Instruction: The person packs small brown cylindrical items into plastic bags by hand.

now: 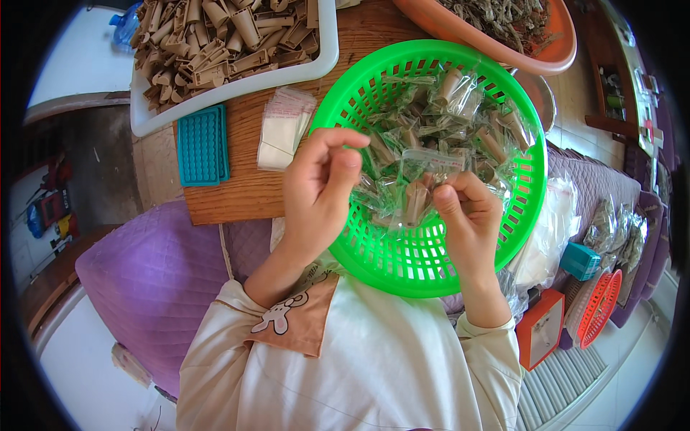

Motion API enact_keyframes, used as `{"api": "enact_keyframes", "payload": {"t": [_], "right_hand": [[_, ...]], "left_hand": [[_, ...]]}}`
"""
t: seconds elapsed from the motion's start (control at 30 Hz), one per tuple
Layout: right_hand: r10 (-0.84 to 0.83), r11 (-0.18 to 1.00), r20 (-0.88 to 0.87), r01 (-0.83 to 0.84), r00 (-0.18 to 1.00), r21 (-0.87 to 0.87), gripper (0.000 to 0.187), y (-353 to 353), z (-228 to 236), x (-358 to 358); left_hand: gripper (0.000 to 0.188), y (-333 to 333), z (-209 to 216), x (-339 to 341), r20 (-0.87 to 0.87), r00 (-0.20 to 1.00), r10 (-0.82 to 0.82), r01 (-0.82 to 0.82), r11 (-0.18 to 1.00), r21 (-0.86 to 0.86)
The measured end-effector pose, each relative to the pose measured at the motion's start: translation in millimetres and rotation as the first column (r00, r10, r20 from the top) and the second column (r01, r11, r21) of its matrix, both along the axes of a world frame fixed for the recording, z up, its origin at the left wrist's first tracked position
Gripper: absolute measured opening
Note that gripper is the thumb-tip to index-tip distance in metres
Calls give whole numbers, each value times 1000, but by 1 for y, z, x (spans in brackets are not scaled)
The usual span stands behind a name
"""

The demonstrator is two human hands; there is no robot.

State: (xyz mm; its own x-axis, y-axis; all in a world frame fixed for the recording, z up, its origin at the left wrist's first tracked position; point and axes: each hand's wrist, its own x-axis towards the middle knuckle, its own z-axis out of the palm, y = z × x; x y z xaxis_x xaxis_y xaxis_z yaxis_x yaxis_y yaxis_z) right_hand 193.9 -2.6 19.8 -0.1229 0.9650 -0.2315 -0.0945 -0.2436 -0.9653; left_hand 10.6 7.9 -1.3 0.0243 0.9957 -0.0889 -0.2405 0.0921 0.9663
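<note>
My right hand [476,215] pinches a small clear plastic bag [431,159] between thumb and forefinger. A brown, tube-shaped plastic piece [415,202] shows in or just behind that bag; which of the two I cannot tell. My left hand [316,188] hovers over the basket's left rim, fingers bent, with a gap between thumb and forefinger and nothing seen in it. Below both hands stands a bright green plastic basket [530,205] with slotted sides. Inside it lie several bagged brown pieces [449,86], heaped toward the far side.
A white tub [329,43] of loose brown pieces stands at the far left. Flat clear bags [282,136] and teal ridged trays [203,147] lie on the wooden table [241,194]. At the far right, an orange basin [568,50] holds dried plant matter. An orange box [540,329] sits at right.
</note>
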Motion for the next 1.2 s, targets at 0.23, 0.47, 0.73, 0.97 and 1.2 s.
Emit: {"api": "enact_keyframes", "payload": {"t": [0.23,0.47,0.73,0.97,1.2], "right_hand": [[47,998,84,-49,995,32,15,-2,6,-15],[127,979,325,-171,937,111,19,6,5,-24],[102,892,625,-349,774,287,18,6,12,-23],[24,987,137,-45,990,152,15,-1,5,-16],[8,999,-305,7,952,46,15,-2,1,-10]], "left_hand": [[21,-1,29,18,-685,606,405,227,737,637],[19,4,23,15,-772,569,282,268,824,499],[7,22,10,2,-762,635,127,233,909,345],[8,28,17,-14,-289,919,268,-194,946,260],[10,9,12,-1,-224,951,-214,255,951,173]]}}
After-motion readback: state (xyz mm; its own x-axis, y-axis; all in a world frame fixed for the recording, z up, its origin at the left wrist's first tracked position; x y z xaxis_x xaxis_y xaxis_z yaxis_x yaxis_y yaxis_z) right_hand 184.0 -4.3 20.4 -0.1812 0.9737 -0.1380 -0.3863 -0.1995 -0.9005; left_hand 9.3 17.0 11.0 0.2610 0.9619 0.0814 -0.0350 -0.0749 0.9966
